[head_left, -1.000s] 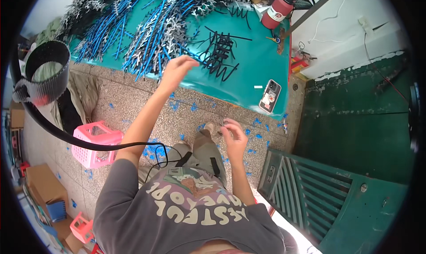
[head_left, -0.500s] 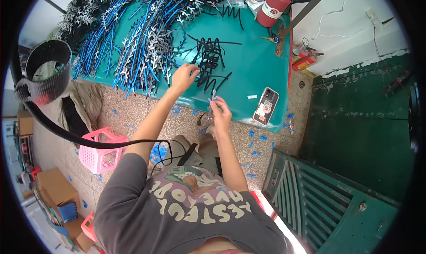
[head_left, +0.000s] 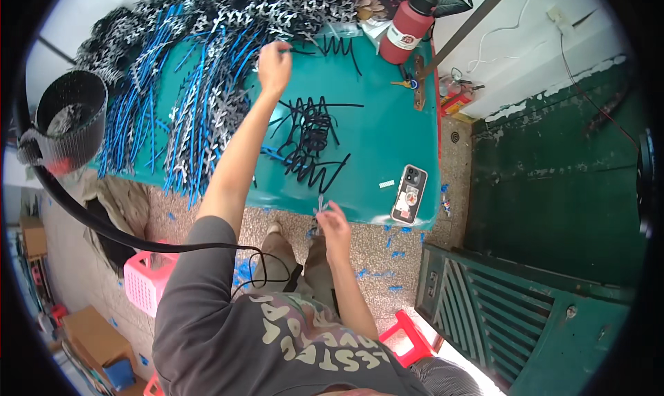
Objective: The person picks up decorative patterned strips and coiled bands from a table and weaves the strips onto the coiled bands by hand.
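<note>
My right hand [head_left: 334, 227], by the table's near edge, pinches a small pale grey piece [head_left: 320, 204] that looks like a leafy sprig. Reaching over the far part of the table, my left hand [head_left: 274, 71] has its fingers curled together beside the sprig heap; whether anything is in them I cannot make out. Between the hands lies a bundle of black bendy strands [head_left: 316, 130], with more zigzag black strands [head_left: 318, 171] just nearer to me. Silver-tipped leafy sprigs [head_left: 228, 95] with blue and black stems cover the table's left side.
The green table [head_left: 387, 133] carries a phone [head_left: 409, 195] at its near right corner and a red bottle [head_left: 409, 26] at the back. A black-cabled arm with a ribbed cup [head_left: 71, 123] crosses on the left. A pink basket [head_left: 149, 282] and red stool [head_left: 404, 338] stand on the floor.
My left hand has moved away from the black bundle, farther up the table to the sprig heap. The right hand still pinches the pale piece. The whole view has shifted slightly.
</note>
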The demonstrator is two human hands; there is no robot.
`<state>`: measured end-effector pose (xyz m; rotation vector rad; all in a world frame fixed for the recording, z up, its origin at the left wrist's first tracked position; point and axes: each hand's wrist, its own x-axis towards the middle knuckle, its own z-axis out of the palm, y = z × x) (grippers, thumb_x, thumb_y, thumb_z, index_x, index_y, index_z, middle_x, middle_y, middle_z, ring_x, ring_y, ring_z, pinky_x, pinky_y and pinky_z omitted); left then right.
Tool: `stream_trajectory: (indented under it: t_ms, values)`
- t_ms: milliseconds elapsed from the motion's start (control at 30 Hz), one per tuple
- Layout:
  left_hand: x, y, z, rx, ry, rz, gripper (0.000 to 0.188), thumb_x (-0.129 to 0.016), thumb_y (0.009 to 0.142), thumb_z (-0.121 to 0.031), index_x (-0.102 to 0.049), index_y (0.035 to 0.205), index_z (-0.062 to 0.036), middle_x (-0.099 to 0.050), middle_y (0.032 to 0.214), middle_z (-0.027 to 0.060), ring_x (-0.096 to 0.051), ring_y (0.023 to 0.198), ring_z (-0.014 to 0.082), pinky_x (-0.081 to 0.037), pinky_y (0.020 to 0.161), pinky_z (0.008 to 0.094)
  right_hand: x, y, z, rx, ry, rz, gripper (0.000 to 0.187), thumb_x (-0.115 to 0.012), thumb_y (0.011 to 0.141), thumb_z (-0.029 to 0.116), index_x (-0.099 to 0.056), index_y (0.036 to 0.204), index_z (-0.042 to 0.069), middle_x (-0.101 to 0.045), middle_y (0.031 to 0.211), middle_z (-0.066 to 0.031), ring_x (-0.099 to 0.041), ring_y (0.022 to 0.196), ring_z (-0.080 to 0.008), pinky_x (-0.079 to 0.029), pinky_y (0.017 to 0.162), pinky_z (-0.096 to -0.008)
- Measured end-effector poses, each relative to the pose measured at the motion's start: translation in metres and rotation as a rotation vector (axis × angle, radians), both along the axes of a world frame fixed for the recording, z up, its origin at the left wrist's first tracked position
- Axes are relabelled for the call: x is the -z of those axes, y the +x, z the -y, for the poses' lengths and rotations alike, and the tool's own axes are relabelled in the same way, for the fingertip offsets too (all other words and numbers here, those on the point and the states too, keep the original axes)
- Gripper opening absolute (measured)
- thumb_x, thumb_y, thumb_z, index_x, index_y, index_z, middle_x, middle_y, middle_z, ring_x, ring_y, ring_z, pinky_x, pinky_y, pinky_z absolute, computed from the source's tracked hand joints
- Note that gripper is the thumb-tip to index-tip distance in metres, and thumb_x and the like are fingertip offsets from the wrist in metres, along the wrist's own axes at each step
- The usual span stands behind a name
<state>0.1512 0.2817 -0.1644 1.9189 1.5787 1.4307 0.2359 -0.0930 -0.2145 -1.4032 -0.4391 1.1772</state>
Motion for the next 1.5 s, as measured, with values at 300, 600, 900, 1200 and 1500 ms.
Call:
stream_trajectory:
  t_ms: [300,600,900,1200,1500]
  values:
    - [0.111,0.089,-0.13,0.436,-0.528,-0.504,0.03,-0.056,0.074,-0.028,-0.067,0.1,-0.017,-0.057,0.118,0.0121,-0.046,0.117,0.0299,-0.033,0.101,0.0376,-0.023,0.001,0.061,-0.066,0.008,-0.027,0.009,-0.064,0.078,-0.004,-0.061,0.086,-0.003,-0.051,0.121,-0.0125,-0.055,0.097,-0.0149,-0.047,0.079,-0.025]
    - [-0.015,0.139,-0.054,0.757,-0.241,-0.133,0.025,-0.06,0.08,-0.014,-0.061,0.105,-0.0075,-0.064,0.097,0.0111,-0.061,0.077,0.0194,-0.047,0.071,0.0299,-0.054,0.017,0.087,0.188,-0.134,-0.124,0.01,-0.064,0.078,-0.005,-0.061,0.087,-0.001,-0.06,0.103,-0.0068,-0.056,0.085,-0.0091,-0.045,0.074,-0.0213]
    - [-0.153,0.06,0.122,1.656,-1.068,-0.469,0.014,-0.056,0.087,-0.018,-0.053,0.096,-0.0077,-0.056,0.058,-0.0004,-0.043,0.047,0.0055,-0.032,0.043,0.0222,-0.142,0.017,0.053,0.282,0.156,0.391,0.01,-0.066,0.077,-0.002,-0.06,0.083,0.001,-0.055,0.113,-0.0095,-0.055,0.081,-0.008,-0.044,0.067,-0.02]
    - [-0.135,-0.03,0.234,1.675,-1.797,-0.072,0.021,-0.057,0.088,-0.025,-0.053,0.093,-0.0059,-0.056,0.073,0.0004,-0.049,0.064,0.0058,-0.034,0.053,0.0212,-0.173,-0.024,0.063,-0.385,0.202,0.135,0.013,-0.069,0.074,0.0,-0.064,0.086,0.001,-0.056,0.111,-0.011,-0.057,0.085,-0.012,-0.047,0.069,-0.0232]
    - [-0.107,-0.126,0.288,1.478,-1.647,0.617,0.033,-0.047,0.093,-0.029,-0.059,0.106,-0.0005,-0.061,0.102,0.0085,-0.056,0.099,0.017,-0.045,0.084,0.0308,-0.156,-0.057,0.092,-0.421,0.481,-0.105,0.014,-0.066,0.069,-0.008,-0.061,0.08,-0.001,-0.058,0.091,-0.0121,-0.057,0.078,-0.0163,-0.045,0.067,-0.0274]
